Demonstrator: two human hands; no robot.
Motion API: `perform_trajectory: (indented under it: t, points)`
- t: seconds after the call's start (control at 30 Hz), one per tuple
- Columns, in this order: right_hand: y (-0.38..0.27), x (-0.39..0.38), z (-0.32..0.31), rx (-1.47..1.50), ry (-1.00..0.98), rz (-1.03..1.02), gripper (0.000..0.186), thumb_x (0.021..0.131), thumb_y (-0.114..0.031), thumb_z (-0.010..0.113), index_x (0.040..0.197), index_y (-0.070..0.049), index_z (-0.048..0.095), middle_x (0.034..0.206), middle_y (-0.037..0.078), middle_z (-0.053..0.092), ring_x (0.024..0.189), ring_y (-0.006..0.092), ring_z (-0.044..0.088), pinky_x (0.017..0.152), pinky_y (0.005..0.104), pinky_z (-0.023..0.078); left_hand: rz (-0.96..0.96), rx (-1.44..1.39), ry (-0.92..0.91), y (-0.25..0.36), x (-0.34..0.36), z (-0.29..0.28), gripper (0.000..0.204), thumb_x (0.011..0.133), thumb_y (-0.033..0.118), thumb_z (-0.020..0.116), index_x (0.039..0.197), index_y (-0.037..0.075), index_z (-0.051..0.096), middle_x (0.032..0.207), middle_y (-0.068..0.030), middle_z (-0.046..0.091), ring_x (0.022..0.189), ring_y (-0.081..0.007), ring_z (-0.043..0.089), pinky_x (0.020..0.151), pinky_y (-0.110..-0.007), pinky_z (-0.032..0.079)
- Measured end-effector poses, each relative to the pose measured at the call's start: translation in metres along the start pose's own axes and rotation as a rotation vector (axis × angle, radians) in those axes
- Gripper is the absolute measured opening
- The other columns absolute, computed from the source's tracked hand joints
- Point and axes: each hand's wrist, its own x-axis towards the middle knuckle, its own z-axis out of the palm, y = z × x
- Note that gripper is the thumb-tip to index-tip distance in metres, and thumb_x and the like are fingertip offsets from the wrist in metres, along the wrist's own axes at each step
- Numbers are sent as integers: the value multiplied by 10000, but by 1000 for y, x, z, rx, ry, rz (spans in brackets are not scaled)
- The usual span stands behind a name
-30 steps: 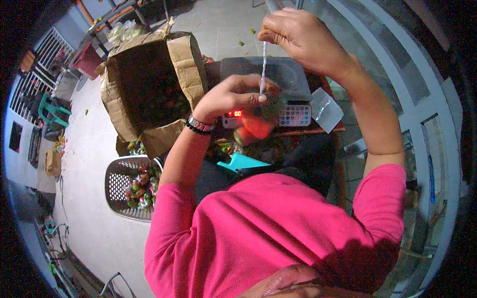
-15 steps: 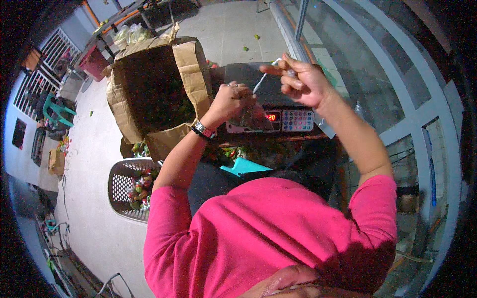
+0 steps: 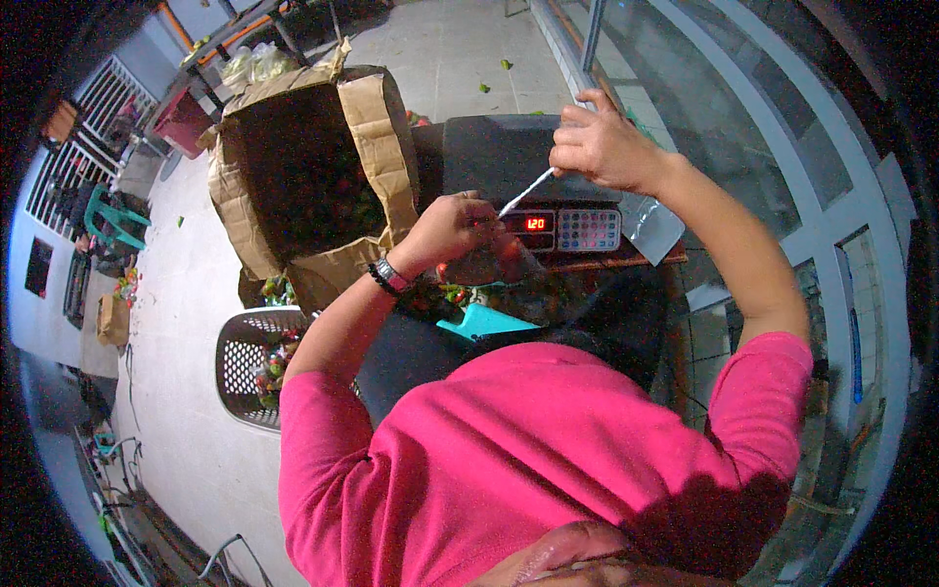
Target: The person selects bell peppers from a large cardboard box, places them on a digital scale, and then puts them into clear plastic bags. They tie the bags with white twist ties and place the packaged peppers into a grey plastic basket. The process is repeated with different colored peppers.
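Observation:
Slightly left of centre, my left hand [image 3: 457, 227] is closed at the neck of a clear plastic bag [image 3: 499, 259] holding reddish produce, perhaps peppers. A white twisted strand [image 3: 528, 191] runs diagonally up from it to my right hand [image 3: 608, 147], whose fingers are curled tightly round the upper end. Both hands are in front of a digital scale [image 3: 587, 227] with a dark platform [image 3: 484, 147] and a lit red display.
An open brown paper sack [image 3: 374, 147] stands left of the scale, a perforated basket [image 3: 238, 367] of produce below it. A turquoise plastic piece [image 3: 487, 323] lies near my lap. A clear packet [image 3: 657, 230] sits right of the scale; a glass-panelled frame [image 3: 812, 215] runs along the right.
The strand has gone from upright to diagonal. My right hand dropped and loosened its fingers, then closed again farther right. My left hand has moved a little left and down with the bag.

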Motion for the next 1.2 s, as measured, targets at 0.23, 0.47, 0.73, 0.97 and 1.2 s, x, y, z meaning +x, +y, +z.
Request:
perform_trajectory:
  t: [0.23, 0.47, 0.73, 0.97, 1.2]
  points:
    - [-19, -11, 4, 171, 51, 407, 116, 774, -196, 525, 713, -99, 544, 669, 17, 522, 735, 180, 502, 777, 333, 349, -152, 251, 311, -28, 32, -2, 227, 709, 237, 593, 742, 16, 552, 663, -174, 563, 648, -333, 554, 571, -360, 441]
    - [-112, -13, 46, 2128, 479, 812, 272, 853, -287, 451, 694, -71, 495, 660, 31, 494, 625, 141, 483, 649, 271, 424, -144, -644, 466, -11, 82, -21, 192, 764, 158, 570, 858, -9, 579, 715, -57, 602, 639, -140, 567, 581, -261, 435]
    - [-68, -47, 136, 1872, 59, 891, 118, 772, -165, 536, 836, -66, 526, 796, 32, 548, 731, 145, 521, 642, 294, 441, -153, -747, 19, 23, 42, -29, 94, 772, 132, 587, 769, 39, 595, 698, 1, 574, 636, -75, 501, 584, -206, 400]
    - [-9, -4, 77, 1389, 129, 777, 215, 833, -223, 473, 737, -37, 519, 656, -2, 498, 628, 101, 466, 624, 241, 396, -551, -775, 150, -21, 32, -7, 121, 794, 135, 550, 791, 18, 577, 693, -7, 566, 611, -63, 500, 556, -195, 404]
    - [-128, 3, 78, 1407, 241, 893, 145, 827, -148, 466, 783, -19, 516, 715, 62, 535, 683, 205, 518, 634, 318, 423, -411, -1319, 246, -8, 51, -3, 97, 800, 131, 537, 805, 35, 530, 757, -46, 556, 688, -125, 543, 603, -244, 454]
